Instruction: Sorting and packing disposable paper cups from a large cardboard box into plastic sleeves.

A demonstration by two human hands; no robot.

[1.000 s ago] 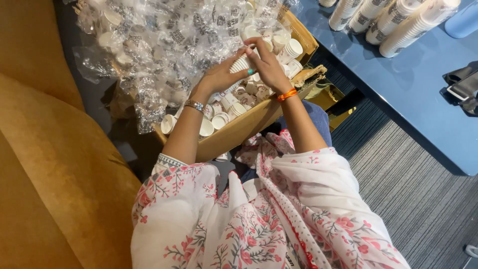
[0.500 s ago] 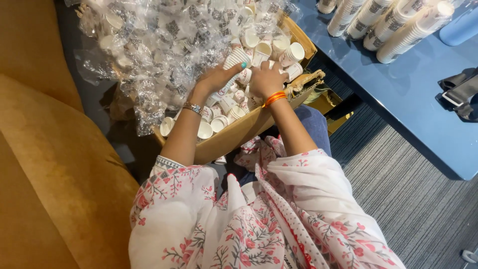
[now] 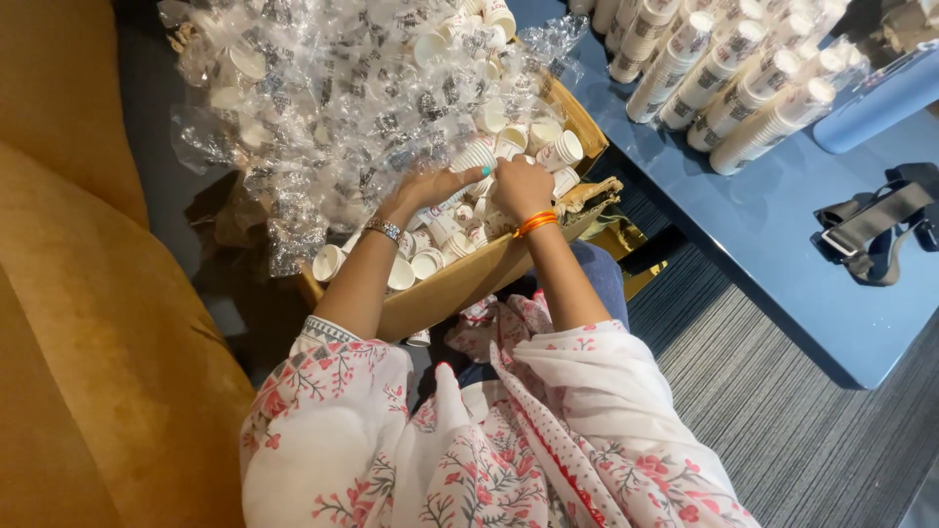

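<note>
Box [image 3: 460, 288]: cardboard, open, on the lap; holds loose white paper cups [image 3: 411, 269] and a heap of clear wrappers [image 3: 333, 108]; left hand [image 3: 435, 186]: fingers stretched over a short cup stack [image 3: 476, 156] in the box, grip cannot be told; right hand [image 3: 523, 186]: curled down among the cups, grip hidden; tabletop [image 3: 782, 244]: blue, carries long cup sleeves [image 3: 724, 68] lying side by side and a black strap [image 3: 871, 230].

1 head cam, steep downward, close, facing fwd
</note>
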